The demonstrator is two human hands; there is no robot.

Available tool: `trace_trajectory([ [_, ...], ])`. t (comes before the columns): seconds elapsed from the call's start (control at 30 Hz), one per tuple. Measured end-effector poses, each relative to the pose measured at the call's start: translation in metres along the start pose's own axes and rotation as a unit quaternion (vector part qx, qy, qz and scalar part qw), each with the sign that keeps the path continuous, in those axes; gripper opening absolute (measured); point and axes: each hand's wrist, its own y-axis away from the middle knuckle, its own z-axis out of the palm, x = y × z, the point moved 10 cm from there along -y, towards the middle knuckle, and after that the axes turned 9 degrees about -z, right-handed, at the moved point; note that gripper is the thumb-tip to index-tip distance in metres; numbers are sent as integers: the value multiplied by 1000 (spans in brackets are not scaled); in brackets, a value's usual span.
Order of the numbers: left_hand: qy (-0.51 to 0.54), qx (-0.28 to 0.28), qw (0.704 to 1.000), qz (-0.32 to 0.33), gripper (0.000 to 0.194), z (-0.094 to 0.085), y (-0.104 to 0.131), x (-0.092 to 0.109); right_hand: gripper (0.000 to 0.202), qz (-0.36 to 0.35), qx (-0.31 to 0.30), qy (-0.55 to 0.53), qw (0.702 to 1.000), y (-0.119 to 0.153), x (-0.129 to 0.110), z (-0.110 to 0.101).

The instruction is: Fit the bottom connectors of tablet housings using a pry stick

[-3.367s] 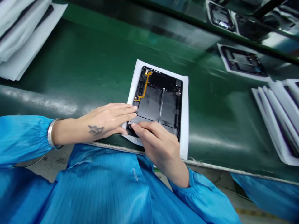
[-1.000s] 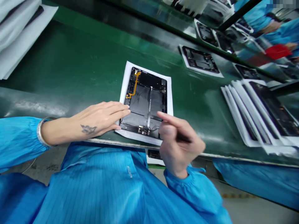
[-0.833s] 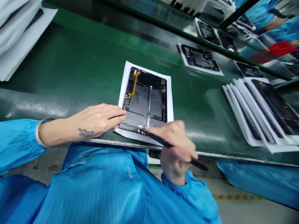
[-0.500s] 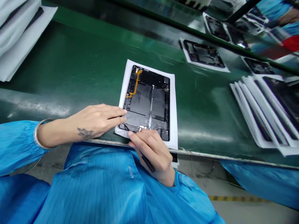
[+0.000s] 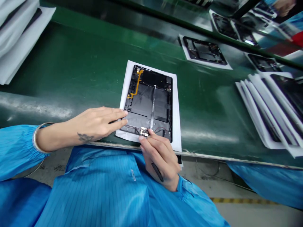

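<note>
Head view, tablet [image 5: 144, 97]: opened and laid face-down or face-up, which cannot be told, on a white sheet [image 5: 176, 126] at the near edge of the green bench [image 5: 90, 69], near the middle.
Left hand [image 5: 101, 123]: held flat, nothing gripped; its fingertips are rested on the tablet's near left edge.
Right hand [image 5: 161, 154]: closed around a black tool [image 5: 157, 172], over the tablet's near edge, beside the board [image 5: 144, 131]; whether the board is touched cannot be told.
Ribbon [image 5: 136, 85]: orange, run along the far left side.
Stacks: one [image 5: 26, 41] placed far left, another [image 5: 267, 110] right.
Second tablet [image 5: 204, 50]: laid far right.
</note>
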Motion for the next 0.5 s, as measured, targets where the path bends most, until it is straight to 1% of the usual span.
trace_trajectory([
  [0.1, -18, -12, 1000, 5, 39, 1, 0, 2, 52, 16, 19, 0, 1000, 4, 4, -7],
  [0.2, -24, -19, 1000, 4, 40, 3, 0, 2, 55, 19, 24, -1, 1000, 7, 6, -10],
  [0.37, -32, -15, 999, 5, 39, 3, 2, 0, 51, 23, 29, 9, 999, 9, 7, -9],
  [0.5, -60, 10, 998, 24, 38, 1, 2, 9, 47, 48, 28, 0, 998, 7, 11, -13],
])
